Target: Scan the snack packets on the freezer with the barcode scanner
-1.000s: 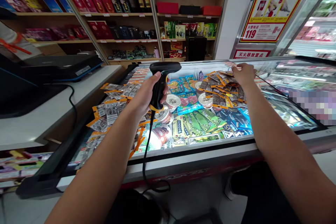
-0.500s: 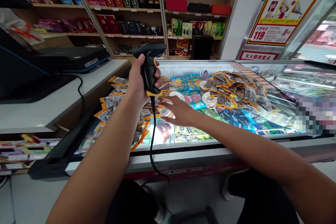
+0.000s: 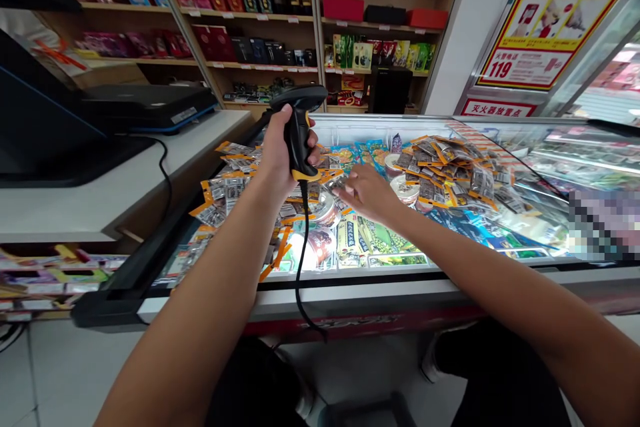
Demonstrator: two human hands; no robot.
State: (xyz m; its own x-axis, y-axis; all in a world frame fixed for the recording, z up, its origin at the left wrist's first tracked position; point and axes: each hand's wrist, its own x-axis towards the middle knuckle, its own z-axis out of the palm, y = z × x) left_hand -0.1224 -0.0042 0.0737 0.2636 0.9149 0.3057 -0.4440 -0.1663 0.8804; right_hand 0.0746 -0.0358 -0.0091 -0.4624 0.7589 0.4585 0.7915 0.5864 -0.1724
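A black and yellow barcode scanner (image 3: 299, 140) stands upright in my left hand (image 3: 277, 150), whose fingers are wrapped round its handle. Its black cable hangs over the front of the freezer. My right hand (image 3: 370, 192) is closed in a pinch on the edge of a small snack packet (image 3: 334, 183), just right of the scanner's base. Orange-edged packets (image 3: 227, 193) lie spread on the glass top beneath and left of the scanner. A larger heap of similar packets (image 3: 445, 163) lies to the right of my right hand.
Ice cream tubs (image 3: 404, 190) and bagged ices (image 3: 385, 240) show through the glass of the chest freezer (image 3: 380, 293). To the left is a white counter (image 3: 65, 213) with a black device (image 3: 150, 107). Stocked shelves (image 3: 250, 13) stand behind; a fire poster (image 3: 530, 27) hangs at right.
My right hand has moved up and right, from spread fingers over the packets to a pinch on one. The scanner has shifted slightly right in the view, still in my left hand.
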